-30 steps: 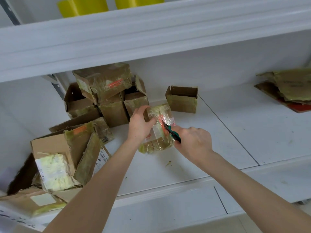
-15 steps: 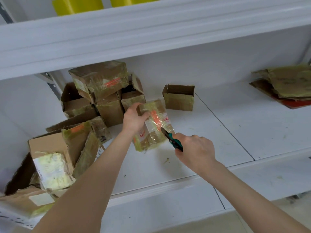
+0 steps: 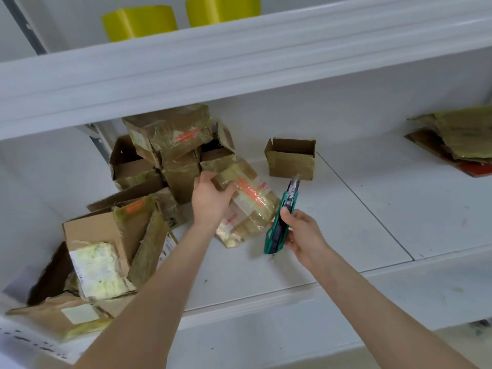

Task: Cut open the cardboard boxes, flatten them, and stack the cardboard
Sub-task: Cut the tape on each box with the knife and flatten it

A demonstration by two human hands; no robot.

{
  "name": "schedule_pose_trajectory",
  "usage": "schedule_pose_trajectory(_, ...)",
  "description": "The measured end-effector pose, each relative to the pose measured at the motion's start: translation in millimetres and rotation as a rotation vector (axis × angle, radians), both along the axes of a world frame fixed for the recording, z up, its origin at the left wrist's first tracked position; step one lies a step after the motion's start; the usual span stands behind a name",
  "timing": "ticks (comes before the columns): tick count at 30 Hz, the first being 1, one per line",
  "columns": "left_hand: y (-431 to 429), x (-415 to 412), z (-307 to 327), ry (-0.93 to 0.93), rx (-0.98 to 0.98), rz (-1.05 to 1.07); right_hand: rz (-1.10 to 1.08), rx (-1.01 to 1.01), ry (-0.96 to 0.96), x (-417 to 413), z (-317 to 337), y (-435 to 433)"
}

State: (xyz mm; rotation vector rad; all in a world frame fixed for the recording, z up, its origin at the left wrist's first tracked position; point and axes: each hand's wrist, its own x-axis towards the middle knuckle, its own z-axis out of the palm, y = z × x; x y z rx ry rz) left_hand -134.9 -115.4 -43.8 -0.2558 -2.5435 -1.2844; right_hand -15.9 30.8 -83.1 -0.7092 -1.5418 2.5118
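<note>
My left hand (image 3: 210, 198) grips the far end of a small taped cardboard box (image 3: 247, 206) with an orange label, tilted on the white shelf (image 3: 332, 225). Just right of the box, my right hand (image 3: 303, 235) holds a green utility knife (image 3: 282, 217) with its blade pointing up and away, clear of the box. A pile of taped boxes (image 3: 170, 147) stands behind and to the left. An open-topped box (image 3: 290, 158) sits alone further back. Flattened cardboard (image 3: 458, 139) is stacked at the far right of the shelf.
More opened and crushed boxes (image 3: 106, 249) lie at the shelf's left front edge. The upper shelf (image 3: 239, 57) overhangs close above and carries two yellow rolls (image 3: 141, 22). A seam runs across the shelf board right of the open box.
The knife has come away from the box and now points upward beside it. The left hand has shifted its hold on the box's far end, and the box lies flatter.
</note>
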Motion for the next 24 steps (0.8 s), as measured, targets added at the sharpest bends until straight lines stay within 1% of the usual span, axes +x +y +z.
schedule_pose_trajectory(1, -1.1, 4.9, 1.5, 0.042, 0.023, 0.035, -0.035, 0.0, 0.017, -6.3, 6.4, 3.8)
schedule_pose_trajectory(3, -5.3, 14.5, 0.3, 0.062, 0.041, 0.086, -0.079, 0.052, 0.048, -18.0, 19.5, 15.7)
schedule_pose_trajectory(5, -9.0, 22.8, -5.6, 0.04, 0.044, 0.11, -0.065, 0.17, 0.043, -28.9, 28.9, 23.9)
schedule_pose_trajectory(7, -12.5, 27.6, -12.0, 0.003, -0.013, 0.093, -0.024, 0.313, 0.001, -38.1, 28.7, 25.1)
schedule_pose_trajectory(8, -14.9, 27.9, -14.3, -0.014, -0.102, 0.062, -0.007, 0.366, -0.017, -41.1, 26.9, 23.4)
schedule_pose_trajectory(9, -18.0, 27.1, -15.2, -0.018, -0.235, 0.022, 0.006, 0.406, -0.031, -43.0, 24.8, 20.2)
schedule_pose_trajectory(12, -28.3, 17.3, -13.2, 0.06, -0.739, -0.044, 0.035, 0.455, -0.024, -48.2, 18.5, 8.7)
schedule_pose_trajectory(13, -29.3, 13.7, -12.3, 0.09, -0.88, -0.052, 0.043, 0.468, -0.016, -49.9, 17.4, 4.9)
schedule_pose_trajectory(14, -28.5, 10.4, -11.4, 0.1, -0.974, -0.073, 0.053, 0.484, -0.005, -51.8, 16.1, 1.6)
schedule_pose_trajectory(15, -26.3, 7.1, -10.7, 0.089, -1.019, -0.105, 0.07, 0.496, 0.004, -53.3, 15.1, -0.9)
schedule_pose_trajectory(17, -20.5, 1.1, -9.2, 0.048, -1.006, -0.151, 0.105, 0.51, 0.005, -54.2, 14.8, -3.0)
schedule_pose_trajectory(19, -12.7, -4.7, -5.8, 0.068, -1.003, -0.155, 0.126, 0.506, 0.001, -53.8, 13.9, 1.0)
schedule_pose_trajectory(21, -4.0, -11.7, -0.4, 0.075, -1.057, -0.176, 0.145, 0.494, -0.012, -51.1, 11.8, 8.0)
schedule_pose_trajectory(24, 7.3, -22.9, 8.7, 0.002, -1.164, -0.244, 0.163, 0.435, -0.028, -42.6, 7.5, 17.5)
